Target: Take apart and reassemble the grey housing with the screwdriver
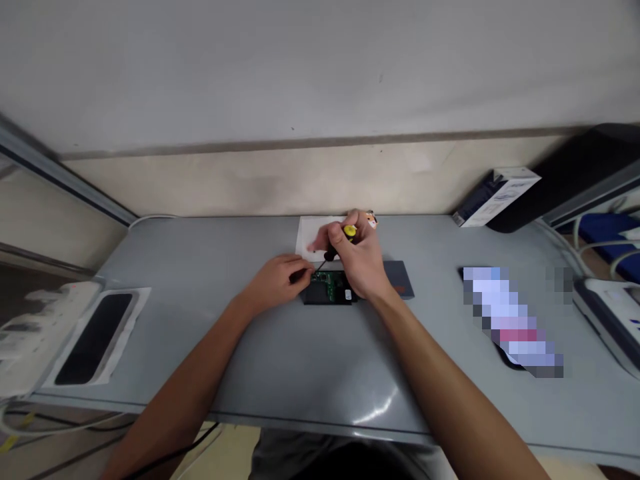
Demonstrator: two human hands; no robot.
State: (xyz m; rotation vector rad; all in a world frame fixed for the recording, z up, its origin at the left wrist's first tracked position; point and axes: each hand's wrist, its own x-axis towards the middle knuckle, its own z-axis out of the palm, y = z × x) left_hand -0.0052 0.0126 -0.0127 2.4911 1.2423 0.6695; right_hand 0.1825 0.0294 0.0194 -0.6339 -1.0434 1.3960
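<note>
A small screwdriver (pixel 333 252) with a black handle and yellow cap is sitting in the right hand (pixel 363 267), which is closing around the handle. It is hovering over a black device (pixel 330 290) with a green circuit board exposed, lying mid-counter (pixel 300 360). Its long axis is slanting, cap toward 2 o'clock and tip toward 8 o'clock. The left hand (pixel 277 280) is curling at the device's 9 o'clock edge; I cannot tell whether it is gripping.

Grey table (pixel 300 360): black device (pixel 327 291), white paper (pixel 310 235), grey cover (pixel 401 277), box (pixel 495 195).
</note>
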